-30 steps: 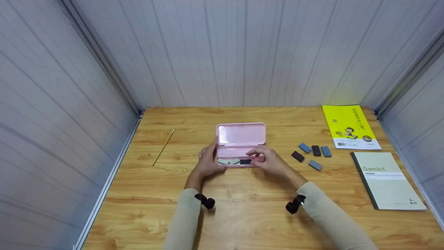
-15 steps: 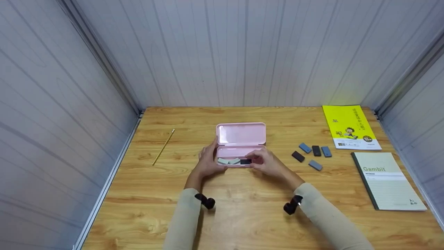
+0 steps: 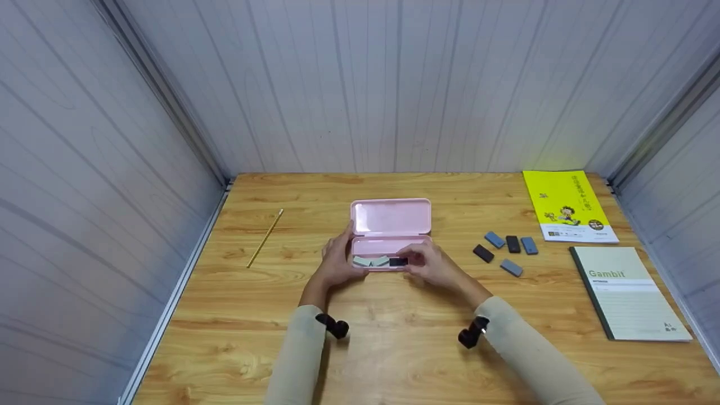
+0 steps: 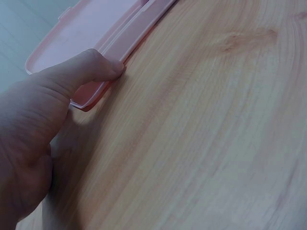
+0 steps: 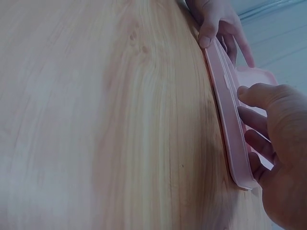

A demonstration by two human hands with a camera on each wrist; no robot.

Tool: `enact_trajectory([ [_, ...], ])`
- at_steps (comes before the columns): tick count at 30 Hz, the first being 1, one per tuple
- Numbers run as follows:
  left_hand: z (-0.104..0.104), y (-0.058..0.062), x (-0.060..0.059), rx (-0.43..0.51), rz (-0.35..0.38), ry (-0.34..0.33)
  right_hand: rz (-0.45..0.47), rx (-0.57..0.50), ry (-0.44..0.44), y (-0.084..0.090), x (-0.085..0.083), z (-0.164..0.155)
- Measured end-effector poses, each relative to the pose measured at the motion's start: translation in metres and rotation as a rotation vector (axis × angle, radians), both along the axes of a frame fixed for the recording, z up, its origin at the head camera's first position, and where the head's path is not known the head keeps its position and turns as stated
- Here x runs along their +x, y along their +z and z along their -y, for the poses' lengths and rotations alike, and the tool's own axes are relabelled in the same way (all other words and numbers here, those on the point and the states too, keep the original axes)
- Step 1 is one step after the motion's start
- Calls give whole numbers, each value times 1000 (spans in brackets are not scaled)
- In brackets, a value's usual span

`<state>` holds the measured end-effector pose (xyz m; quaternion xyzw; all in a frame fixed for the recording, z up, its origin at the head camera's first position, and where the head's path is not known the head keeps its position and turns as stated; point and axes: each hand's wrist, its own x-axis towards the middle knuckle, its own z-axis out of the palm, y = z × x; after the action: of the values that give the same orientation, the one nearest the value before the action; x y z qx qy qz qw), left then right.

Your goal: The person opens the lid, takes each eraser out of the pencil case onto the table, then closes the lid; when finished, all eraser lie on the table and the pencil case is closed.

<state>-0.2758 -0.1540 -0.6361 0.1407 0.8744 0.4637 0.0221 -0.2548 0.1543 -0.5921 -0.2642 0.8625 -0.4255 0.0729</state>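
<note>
A pink pencil case (image 3: 391,216) lies open on the table in front of me, its lid folded back. My left hand (image 3: 339,261) grips its left end; the left wrist view shows the thumb (image 4: 112,69) pressed on the front wall. In the front of the tray sit pale grey erasers (image 3: 371,262) and a dark eraser (image 3: 397,262). My right hand (image 3: 430,264) reaches into the right end, right beside the dark eraser. In the right wrist view its fingers (image 5: 259,143) bend over the rim; I cannot tell whether they hold an eraser.
Several blue, grey and dark erasers (image 3: 511,268) lie loose to the right of the case. Further right are a yellow booklet (image 3: 568,205) and a Gambit notebook (image 3: 630,292). A pencil (image 3: 265,238) lies at the left. Panel walls (image 3: 371,84) enclose the table (image 3: 405,349).
My right hand has shifted slightly left toward the dark eraser, and its fingers have drawn closer together. My left hand, the case and the loose erasers have stayed put.
</note>
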Motion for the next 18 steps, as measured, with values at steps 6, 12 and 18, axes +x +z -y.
enact_trajectory([
  [6, 1, -4, -2, 9, -4, 1, -27, -39, 35, 0, -2, 5],
  [12, 0, 2, 1, -2, -4, 4, 3, -11, 39, -1, 0, 11],
  [18, 0, 1, 1, -27, 20, 5, 4, 47, 22, -1, 2, 16],
])
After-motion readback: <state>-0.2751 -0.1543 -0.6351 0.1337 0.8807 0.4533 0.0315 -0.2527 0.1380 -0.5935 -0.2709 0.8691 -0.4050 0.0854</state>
